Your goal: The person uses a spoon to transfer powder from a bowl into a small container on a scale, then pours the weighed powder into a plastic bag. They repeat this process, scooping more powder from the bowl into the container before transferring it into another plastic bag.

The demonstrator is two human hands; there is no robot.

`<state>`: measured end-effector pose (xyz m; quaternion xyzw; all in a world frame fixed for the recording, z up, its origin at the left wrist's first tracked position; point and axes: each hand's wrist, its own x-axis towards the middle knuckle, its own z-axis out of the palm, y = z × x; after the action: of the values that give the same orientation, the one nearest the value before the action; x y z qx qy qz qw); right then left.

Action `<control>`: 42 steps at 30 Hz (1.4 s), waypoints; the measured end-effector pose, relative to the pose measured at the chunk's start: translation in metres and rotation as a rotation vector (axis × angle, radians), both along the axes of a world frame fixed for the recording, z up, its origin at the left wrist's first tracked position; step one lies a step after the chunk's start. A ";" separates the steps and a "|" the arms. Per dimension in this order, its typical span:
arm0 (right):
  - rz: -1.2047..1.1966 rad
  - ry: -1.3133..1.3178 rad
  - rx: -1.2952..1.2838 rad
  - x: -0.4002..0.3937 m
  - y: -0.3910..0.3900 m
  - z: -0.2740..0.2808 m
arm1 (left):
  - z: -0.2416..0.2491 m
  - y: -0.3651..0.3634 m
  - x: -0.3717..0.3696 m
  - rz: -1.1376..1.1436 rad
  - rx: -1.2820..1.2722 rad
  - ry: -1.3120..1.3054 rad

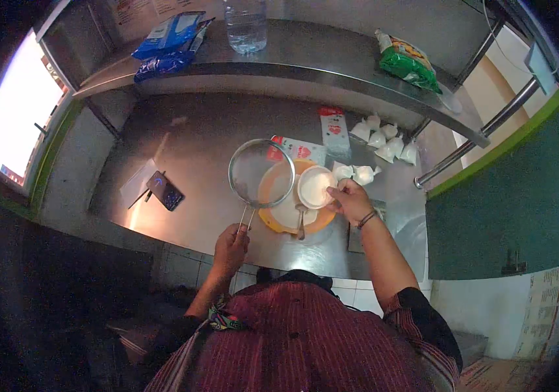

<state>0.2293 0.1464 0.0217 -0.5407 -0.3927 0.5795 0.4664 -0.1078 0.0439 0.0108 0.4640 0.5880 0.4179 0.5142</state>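
My left hand [232, 247] is closed around the handle of a round mesh sieve [261, 173], which hangs over the left part of an orange-yellow basin [270, 221]. In my right hand [351, 200] is a small white bowl [317, 187], gripped by its rim above the basin's right side. White powder shows in the bowl. More white stuff, which looks like flour, lies in the basin. A metal spoon [301, 224] leans at the basin's front, below the bowl. The sieve's mesh looks see-through, with no heap on it.
Behind the basin are red-and-white packets [335, 130] and several small tied bags of white powder [389, 145]. A phone [165, 191] lies at the left on the steel table [181, 144]. The shelf [305, 62] above carries blue packs [169, 46], a water bottle [246, 26] and a green pack [407, 62].
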 end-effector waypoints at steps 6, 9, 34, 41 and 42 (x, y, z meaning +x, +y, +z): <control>-0.034 0.176 -0.153 -0.001 0.001 0.000 | -0.008 -0.004 -0.004 0.009 -0.029 -0.010; 0.107 0.301 -0.134 0.006 0.000 -0.007 | -0.005 -0.007 -0.003 -0.005 -0.024 -0.134; -0.347 0.630 -0.008 0.053 -0.067 -0.007 | -0.002 -0.008 0.002 -0.059 0.005 0.027; -0.634 0.467 -0.079 0.121 -0.113 -0.066 | 0.003 -0.003 0.007 -0.077 -0.101 -0.158; -0.631 0.458 -0.093 0.124 -0.116 -0.071 | 0.002 0.000 0.008 -0.085 -0.102 -0.158</control>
<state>0.3537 0.0301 -0.0490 -0.5121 -0.0663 0.5302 0.6724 -0.0996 0.0435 0.0125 0.4274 0.5459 0.4005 0.5991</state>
